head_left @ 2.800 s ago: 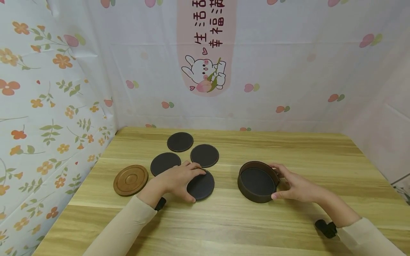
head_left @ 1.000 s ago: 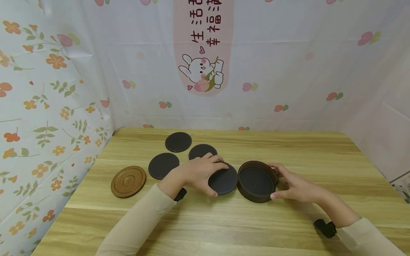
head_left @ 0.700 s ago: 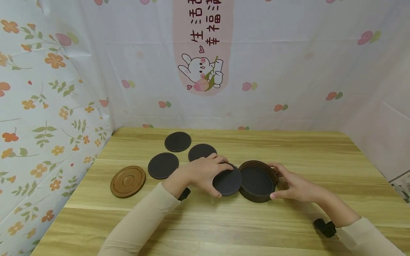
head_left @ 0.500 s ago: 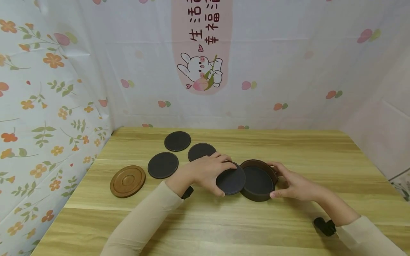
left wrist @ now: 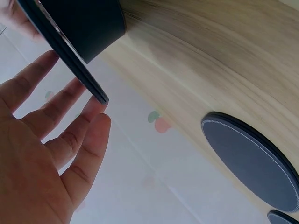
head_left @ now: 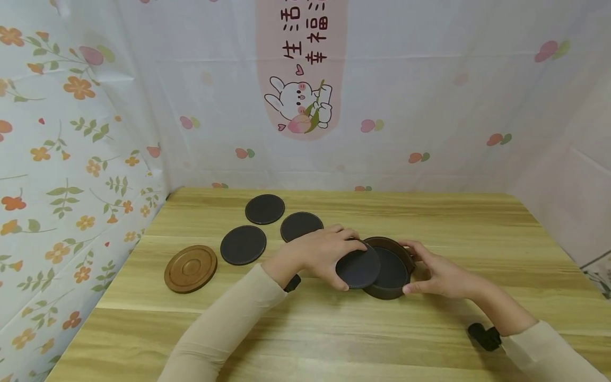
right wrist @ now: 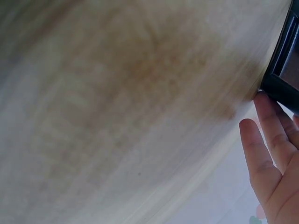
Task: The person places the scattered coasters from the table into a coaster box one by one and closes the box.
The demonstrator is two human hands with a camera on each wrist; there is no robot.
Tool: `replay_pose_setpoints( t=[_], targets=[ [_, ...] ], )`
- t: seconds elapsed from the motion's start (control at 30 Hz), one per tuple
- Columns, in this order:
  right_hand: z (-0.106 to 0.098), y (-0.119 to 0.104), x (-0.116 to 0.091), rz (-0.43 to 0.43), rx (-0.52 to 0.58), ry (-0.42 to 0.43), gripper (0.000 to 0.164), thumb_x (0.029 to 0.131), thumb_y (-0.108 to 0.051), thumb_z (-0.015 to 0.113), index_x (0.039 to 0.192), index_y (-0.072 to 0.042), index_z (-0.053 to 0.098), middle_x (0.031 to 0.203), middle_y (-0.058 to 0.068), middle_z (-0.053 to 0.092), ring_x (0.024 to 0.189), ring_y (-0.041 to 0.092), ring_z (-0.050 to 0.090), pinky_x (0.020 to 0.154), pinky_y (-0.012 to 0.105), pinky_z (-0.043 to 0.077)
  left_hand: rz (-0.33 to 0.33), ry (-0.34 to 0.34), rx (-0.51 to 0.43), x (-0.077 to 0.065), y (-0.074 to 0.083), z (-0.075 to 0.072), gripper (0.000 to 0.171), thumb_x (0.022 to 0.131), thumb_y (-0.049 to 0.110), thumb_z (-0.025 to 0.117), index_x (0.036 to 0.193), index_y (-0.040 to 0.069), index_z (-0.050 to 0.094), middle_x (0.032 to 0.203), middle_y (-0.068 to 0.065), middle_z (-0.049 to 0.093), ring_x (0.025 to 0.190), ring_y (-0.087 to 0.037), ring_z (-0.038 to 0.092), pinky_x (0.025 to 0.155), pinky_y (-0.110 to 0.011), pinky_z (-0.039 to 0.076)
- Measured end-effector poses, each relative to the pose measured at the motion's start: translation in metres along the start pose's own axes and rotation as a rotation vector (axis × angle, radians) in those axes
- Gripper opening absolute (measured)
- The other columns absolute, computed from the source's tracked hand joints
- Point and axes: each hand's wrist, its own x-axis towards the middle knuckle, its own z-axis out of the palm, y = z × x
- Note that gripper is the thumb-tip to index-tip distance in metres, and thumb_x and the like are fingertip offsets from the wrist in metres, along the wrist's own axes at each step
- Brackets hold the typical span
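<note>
In the head view my left hand [head_left: 323,255] holds a round black coaster [head_left: 359,267] by its edge, thumb at the near side and fingers at the far side. That coaster is tilted and overlaps the left rim of a round dark-brown coaster holder [head_left: 387,294]. My right hand [head_left: 441,276] steadies the holder from the right, its thumb in front and fingers behind. The left wrist view shows the coaster [left wrist: 70,58] edge-on against the left hand's [left wrist: 44,149] fingertips. At the right of the right wrist view, fingers touch the holder [right wrist: 282,86].
Three more black coasters, a far one [head_left: 264,209], a left one [head_left: 243,245] and a partly covered one [head_left: 300,225], lie flat on the wooden table [head_left: 305,329]. A brown wooden disc [head_left: 191,269] with ringed grooves lies at the left. A printed cloth [head_left: 215,106] hangs behind.
My left hand has carried the coaster rightwards from beside the other coasters until it overlaps the holder's left rim. The right hand and the holder have stayed nearly in place.
</note>
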Motion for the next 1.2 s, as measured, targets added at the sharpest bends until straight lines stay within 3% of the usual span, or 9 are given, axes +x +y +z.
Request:
replay_pose_setpoints(
  t=[0.63,1.2],
  targets=[
    [-0.003,0.000,0.000,0.027,0.013,-0.024,0.091,0.087,-0.031,0.077,0.154,-0.006,0.021,0.140,0.027,0.050,0.128,0.048,0.049,0.089,0.060,0.049,0.025,-0.017,0.006,0.025,0.010,0.003,0.084,0.077,0.056,0.076,0.150,0.028,0.043,0.153,0.002,0.040,0.133,-0.015,0.041,0.102,-0.031,0.045],
    [-0.003,0.000,0.000,0.024,0.011,-0.032,0.093,0.087,-0.031,0.077,0.154,-0.004,0.019,0.143,0.029,0.046,0.131,0.050,0.045,0.091,0.064,0.047,0.037,-0.024,-0.057,0.047,0.012,0.003,0.083,0.080,0.054,0.076,0.150,0.026,0.043,0.153,0.001,0.037,0.135,-0.016,0.038,0.106,-0.028,0.042]
  ],
)
